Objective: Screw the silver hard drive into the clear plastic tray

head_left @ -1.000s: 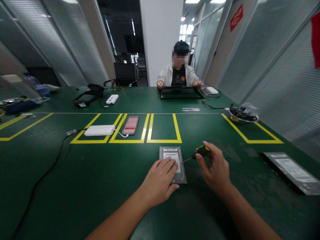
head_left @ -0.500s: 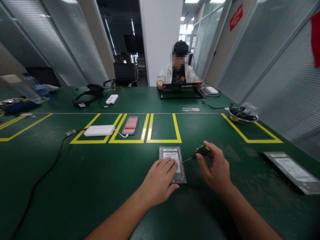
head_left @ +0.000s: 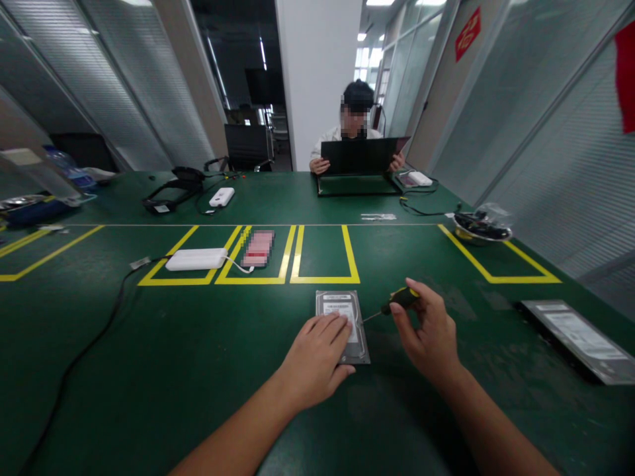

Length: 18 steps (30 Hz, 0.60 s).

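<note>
A hard drive with a white label lies flat on the green table. My left hand holds it down, with closed fingers across its label and thumb by its near edge; part of the drive is covered. On the right, my right hand is closed on the dark green and yellow handle of a screwdriver. The thin shaft points left, and its tip meets the drive's right edge; a screw there is too small to make out.
A second, larger drive-like box lies at the right. Yellow tape outlines mark the table beyond my hands, with a white power bank and a blurred phone. Across the table, a person holds a dark panel.
Across the table, the person has tilted the dark panel up, so its broad face shows. My hands, the screwdriver and the hard drive have hardly moved.
</note>
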Available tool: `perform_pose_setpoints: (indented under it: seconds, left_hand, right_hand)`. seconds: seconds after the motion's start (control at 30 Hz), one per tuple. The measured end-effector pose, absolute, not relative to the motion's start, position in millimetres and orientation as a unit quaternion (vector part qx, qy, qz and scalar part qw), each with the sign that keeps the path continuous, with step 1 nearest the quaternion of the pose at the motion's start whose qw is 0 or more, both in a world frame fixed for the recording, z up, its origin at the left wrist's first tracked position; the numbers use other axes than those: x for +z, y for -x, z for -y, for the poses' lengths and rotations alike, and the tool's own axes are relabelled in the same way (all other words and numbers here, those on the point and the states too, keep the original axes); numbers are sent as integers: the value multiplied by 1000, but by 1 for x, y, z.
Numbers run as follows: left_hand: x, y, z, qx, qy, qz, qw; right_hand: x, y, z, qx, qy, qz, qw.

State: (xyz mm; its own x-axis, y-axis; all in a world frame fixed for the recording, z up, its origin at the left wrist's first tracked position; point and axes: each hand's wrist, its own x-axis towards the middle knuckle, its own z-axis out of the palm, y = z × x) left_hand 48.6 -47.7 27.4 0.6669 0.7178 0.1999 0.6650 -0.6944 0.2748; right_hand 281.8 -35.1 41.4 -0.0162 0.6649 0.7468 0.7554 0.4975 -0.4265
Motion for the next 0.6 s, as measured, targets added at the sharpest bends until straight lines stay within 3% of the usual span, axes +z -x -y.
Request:
perform_pose_setpoints:
  seconds: [0.6]
  left_hand:
    - [27, -48, 48, 149, -909, -379, 91]
  right_hand:
    - [41, -280, 34, -46, 500, 713, 489]
